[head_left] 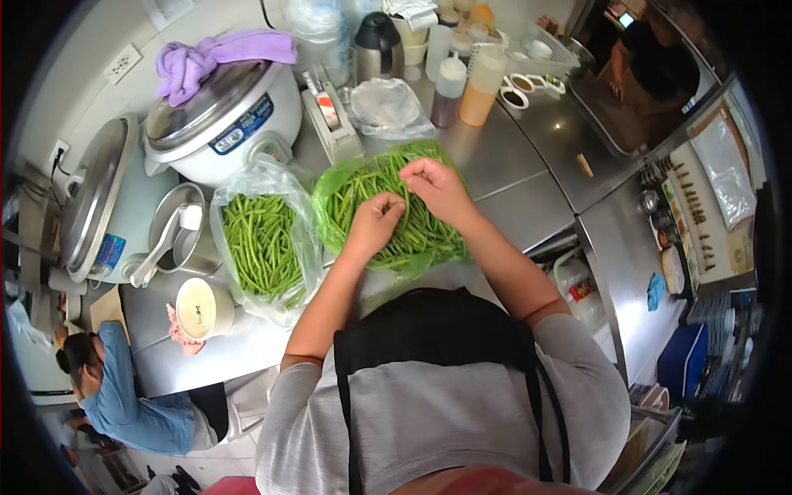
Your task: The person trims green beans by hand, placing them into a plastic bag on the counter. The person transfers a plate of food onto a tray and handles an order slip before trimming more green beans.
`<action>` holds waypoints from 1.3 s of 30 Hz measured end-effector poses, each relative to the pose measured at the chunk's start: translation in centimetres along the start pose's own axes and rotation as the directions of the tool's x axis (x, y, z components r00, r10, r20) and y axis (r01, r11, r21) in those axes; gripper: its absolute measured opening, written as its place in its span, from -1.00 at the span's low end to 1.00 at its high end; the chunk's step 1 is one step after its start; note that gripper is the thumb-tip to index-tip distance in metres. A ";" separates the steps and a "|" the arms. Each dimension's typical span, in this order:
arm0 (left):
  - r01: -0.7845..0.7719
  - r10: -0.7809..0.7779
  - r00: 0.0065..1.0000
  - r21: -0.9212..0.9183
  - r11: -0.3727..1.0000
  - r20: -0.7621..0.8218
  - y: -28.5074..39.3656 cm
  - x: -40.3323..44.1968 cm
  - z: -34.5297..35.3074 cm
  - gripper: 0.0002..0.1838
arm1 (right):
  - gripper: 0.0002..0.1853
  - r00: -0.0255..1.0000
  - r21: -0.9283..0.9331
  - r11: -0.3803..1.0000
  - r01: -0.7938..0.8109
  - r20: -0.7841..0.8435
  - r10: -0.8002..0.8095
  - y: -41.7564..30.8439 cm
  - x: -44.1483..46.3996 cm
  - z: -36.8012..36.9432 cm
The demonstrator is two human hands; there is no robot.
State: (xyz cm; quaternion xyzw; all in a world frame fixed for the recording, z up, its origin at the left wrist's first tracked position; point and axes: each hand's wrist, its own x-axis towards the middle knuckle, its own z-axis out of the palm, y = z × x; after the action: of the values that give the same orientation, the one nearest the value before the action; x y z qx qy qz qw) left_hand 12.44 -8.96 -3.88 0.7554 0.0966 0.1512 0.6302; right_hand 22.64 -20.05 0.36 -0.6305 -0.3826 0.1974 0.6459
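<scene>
A green plastic bag (320,223) lies open on the steel counter, full of long green beans (371,183). Both hands are over these beans. My left hand (378,223) is closed in a pinch, and a green bean seems to run up from its fingertips. My right hand (437,191) is a little higher and to the right, with its fingers pinched at the upper end of that bean. The fingertips partly hide it. To the left, a clear plastic bag (309,243) holds more green beans (262,247), which look shorter.
Left of the bags are a white tub (205,308), a metal pot (180,247) with a white-handled utensil, and large rice cookers (223,115). A tape dispenser (332,124) and sauce bottles (450,87) stand behind. A person in blue (136,404) sits at left; another (660,66) stands top right.
</scene>
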 end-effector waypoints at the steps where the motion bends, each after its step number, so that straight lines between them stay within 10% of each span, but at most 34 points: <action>1: 0.007 -0.007 1.000 -0.015 1.000 -0.009 0.1 0.1 -0.1 -0.93 | -0.87 1.000 0.045 0.999 -0.003 -0.003 0.003 0.2 0.0 0.0; 9: 0.002 -0.001 1.000 0.086 0.996 -0.007 1.4 0.1 -0.2 -0.91 | -0.83 1.000 0.128 0.992 -0.019 0.022 0.016 0.4 0.0 -0.2; 13: 0.033 -0.002 0.996 0.368 0.929 -0.085 2.9 -0.4 -0.7 -0.86 | -0.80 0.931 -0.616 0.732 0.290 0.005 -0.364 -1.2 -0.3 -0.8; 19: -0.053 0.130 0.986 0.544 0.837 -0.103 3.4 -0.7 -1.4 -0.85 | -0.82 0.894 -0.864 0.302 0.402 0.300 -0.332 -1.1 -0.2 -1.9; 21: -0.087 0.168 0.981 0.555 0.827 -0.096 3.1 -0.6 -1.5 -0.86 | -0.86 0.898 -0.831 0.367 0.418 0.315 -0.308 -1.0 -0.3 -1.9; 26: 0.015 0.011 0.997 0.312 0.950 -0.080 2.5 -0.1 -0.8 -0.85 | -0.86 0.998 -0.271 0.961 0.055 -0.027 -0.065 -1.3 -0.5 -0.7; 28: 0.117 -0.109 0.988 0.072 0.991 -0.110 2.8 -0.1 -0.8 -0.84 | -0.79 0.991 0.013 0.999 -0.033 -0.127 0.035 -1.0 0.1 -1.0; 30: 0.170 -0.229 0.965 -0.355 0.919 -0.131 3.1 0.0 -1.5 -0.84 | -0.75 0.999 -0.296 0.954 -0.041 0.011 0.046 -0.2 -0.3 -1.3; 32: 0.120 -0.212 0.966 -0.467 0.876 -0.150 3.1 0.1 -2.2 -0.85 | -0.68 0.989 -0.427 0.903 0.054 0.150 0.011 2.7 -0.7 -1.5; 39: 0.036 -0.158 0.980 -0.672 0.739 -0.121 3.3 -0.4 -2.3 -0.86 | -0.81 0.892 -0.020 0.958 -0.287 0.359 0.275 1.7 -1.4 1.0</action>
State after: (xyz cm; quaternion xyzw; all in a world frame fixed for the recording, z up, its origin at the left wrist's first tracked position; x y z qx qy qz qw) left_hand 11.12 -7.62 -0.37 0.4585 0.1287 0.2062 0.8548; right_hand 21.39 -20.15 -1.73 -0.6216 -0.3953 0.4063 0.5406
